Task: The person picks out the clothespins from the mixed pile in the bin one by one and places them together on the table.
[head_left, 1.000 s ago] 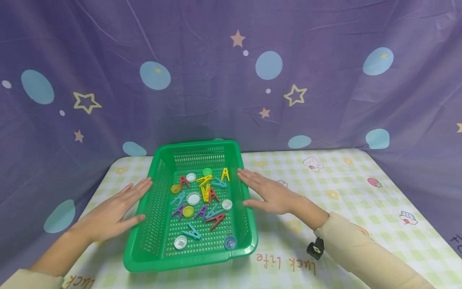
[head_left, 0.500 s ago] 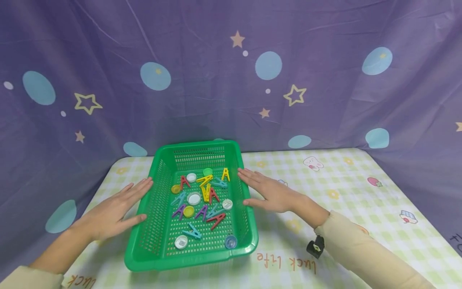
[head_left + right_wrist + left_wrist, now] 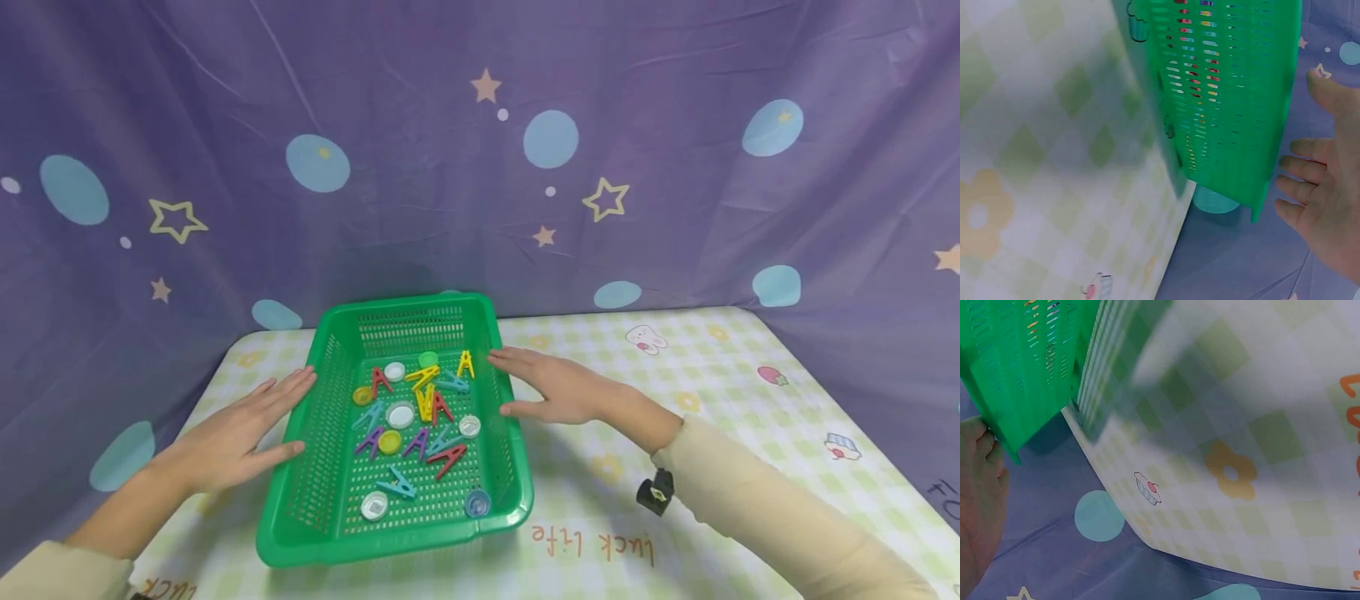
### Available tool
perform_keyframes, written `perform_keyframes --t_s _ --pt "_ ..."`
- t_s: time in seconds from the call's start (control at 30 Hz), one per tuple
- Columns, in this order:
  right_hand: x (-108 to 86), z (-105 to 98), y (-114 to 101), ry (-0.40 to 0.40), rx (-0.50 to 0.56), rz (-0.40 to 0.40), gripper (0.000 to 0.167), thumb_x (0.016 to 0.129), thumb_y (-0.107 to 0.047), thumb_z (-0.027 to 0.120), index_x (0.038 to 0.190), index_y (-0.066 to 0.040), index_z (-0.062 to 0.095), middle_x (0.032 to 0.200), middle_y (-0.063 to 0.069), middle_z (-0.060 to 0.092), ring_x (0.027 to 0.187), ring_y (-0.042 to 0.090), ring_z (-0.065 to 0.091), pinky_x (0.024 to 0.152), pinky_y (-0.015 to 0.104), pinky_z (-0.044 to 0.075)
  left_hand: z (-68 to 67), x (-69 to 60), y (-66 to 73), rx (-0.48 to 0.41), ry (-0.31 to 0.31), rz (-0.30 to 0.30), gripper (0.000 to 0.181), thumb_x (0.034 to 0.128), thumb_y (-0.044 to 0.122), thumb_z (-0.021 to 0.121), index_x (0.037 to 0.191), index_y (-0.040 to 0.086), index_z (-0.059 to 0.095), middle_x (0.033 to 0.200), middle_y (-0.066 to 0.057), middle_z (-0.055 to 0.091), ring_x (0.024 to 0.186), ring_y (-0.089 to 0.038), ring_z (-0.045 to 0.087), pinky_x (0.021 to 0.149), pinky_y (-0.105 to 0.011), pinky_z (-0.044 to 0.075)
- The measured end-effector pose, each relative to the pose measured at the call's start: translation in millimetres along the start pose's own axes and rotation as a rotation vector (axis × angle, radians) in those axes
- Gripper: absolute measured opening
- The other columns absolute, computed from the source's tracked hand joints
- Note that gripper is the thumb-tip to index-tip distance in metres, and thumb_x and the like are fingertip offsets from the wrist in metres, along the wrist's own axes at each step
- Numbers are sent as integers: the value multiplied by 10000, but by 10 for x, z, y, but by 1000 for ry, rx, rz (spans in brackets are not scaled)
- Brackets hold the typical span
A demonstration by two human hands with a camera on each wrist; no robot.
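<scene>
A green plastic basket stands on the table with clothespins and bottle caps scattered over its bottom. Among them are a red clothespin, a yellow clothespin, a purple clothespin, a white cap and a blue cap. My left hand is at the basket's left rim, fingers straight; its fingertips look to touch the rim. On the other side my right hand is held flat by the right rim. In the right wrist view a small gap separates my right fingers from the basket.
The table has a green-and-white checked cloth with printed pictures and letters. Behind it hangs a purple curtain with stars and blue spots, close to the basket's far end. A black strap hangs at my right wrist.
My right hand and wrist have risen slightly beside the rim. The head view has shifted a little. My left hand, the basket and its contents stay as they were.
</scene>
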State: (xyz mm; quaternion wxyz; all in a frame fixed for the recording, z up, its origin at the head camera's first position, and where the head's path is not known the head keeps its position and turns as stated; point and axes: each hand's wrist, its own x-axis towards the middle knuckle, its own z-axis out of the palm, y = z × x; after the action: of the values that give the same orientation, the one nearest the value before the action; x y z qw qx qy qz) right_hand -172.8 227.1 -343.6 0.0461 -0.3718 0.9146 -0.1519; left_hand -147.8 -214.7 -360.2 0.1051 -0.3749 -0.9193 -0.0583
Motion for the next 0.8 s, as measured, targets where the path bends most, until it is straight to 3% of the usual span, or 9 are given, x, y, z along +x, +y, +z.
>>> perform_keyframes --t_s 0.27,0.4,0.63,0.8 --pt "172 -178 -120 -23 -40 -59 611 922 -370 608 1421 -51 458 1481 138 464 1393 287 418 1154 436 361 -4 2 13 -26 -30 -29 798 911 381 607 1542 99 209 1590 -137 276 1488 -32 89 1120 -12 -85" --pt "281 -239 -182 -45 -19 -64 563 918 -338 623 1378 -34 505 1417 126 536 1340 274 485 1119 416 410 3 1 21 -29 -30 -42 799 906 394 611 1540 105 220 1584 -143 288 1451 47 11 1111 -1 -77" --pt "513 -321 -306 -97 23 -17 500 924 -314 616 1344 -49 553 1369 109 589 1289 264 541 1084 395 449 -10 10 3 -10 -36 -22 801 912 400 601 1543 104 207 1587 -143 279 1490 -44 78 1116 -11 -87" --pt "699 -323 -388 -150 87 100 479 932 -346 599 1325 -75 579 1361 92 600 1216 254 600 1013 370 504 -17 5 15 -19 -47 -37 797 915 404 597 1542 101 210 1585 -150 281 1499 -125 139 1110 -6 -91"
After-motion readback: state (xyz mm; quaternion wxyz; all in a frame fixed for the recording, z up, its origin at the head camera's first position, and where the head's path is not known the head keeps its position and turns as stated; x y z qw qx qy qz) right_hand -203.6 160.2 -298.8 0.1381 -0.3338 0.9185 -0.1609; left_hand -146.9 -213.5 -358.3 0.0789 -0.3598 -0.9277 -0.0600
